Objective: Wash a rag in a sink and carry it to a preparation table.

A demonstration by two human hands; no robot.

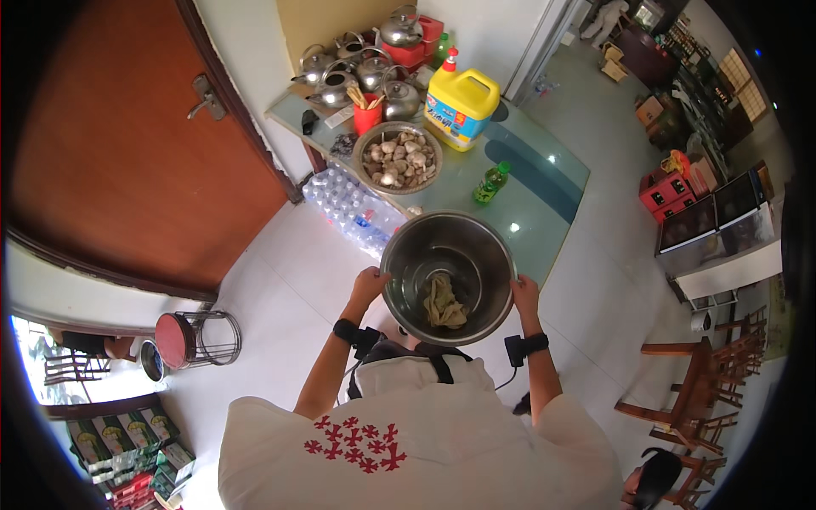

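Observation:
A large stainless steel basin (491, 255) is held level between both hands, just in front of the body at the table's near edge. My left hand (370, 285) grips its left rim, and my right hand (525, 294) grips the right rim. A crumpled yellowish cloth (444, 305) lies at the bottom of the basin. Beyond it, on the glass-topped table (542, 229), a bowl full of garlic bulbs (400, 157) sits near the left edge. A green-capped bottle (491, 183) stands to the right of the bowl, behind the basin.
A yellow pump jug (462, 109), a red cup of wooden sticks (367, 113) and several metal kettles (371, 71) crowd the table's back. Packed water bottles (350, 207) lie beside the table. A red stool (175, 341) stands left, wooden furniture (692, 382) right. Other people are farther off.

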